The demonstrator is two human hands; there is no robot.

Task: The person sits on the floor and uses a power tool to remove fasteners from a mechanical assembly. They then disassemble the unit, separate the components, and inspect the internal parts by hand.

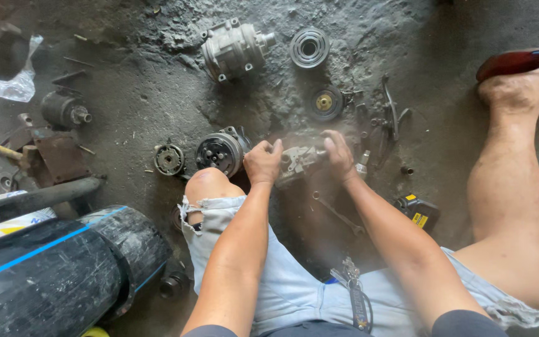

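Fingers of the left hand (263,161) and right hand (338,155) are curled tight around a greasy metal housing (297,161), held just above the dusty floor (145,106). A slip on that grease could drop it onto the spanner (338,215) or the bare knee (210,184).

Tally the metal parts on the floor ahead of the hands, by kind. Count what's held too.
Compressor bodies: 2, the pale one and the dark one by the knee.
Round disc or pulley parts: 3, ribbed pulley, brass-centred disc, small plate.
Held casting: 1, grey part between left hand and right hand.
Wrenches: 1.
Total: 7
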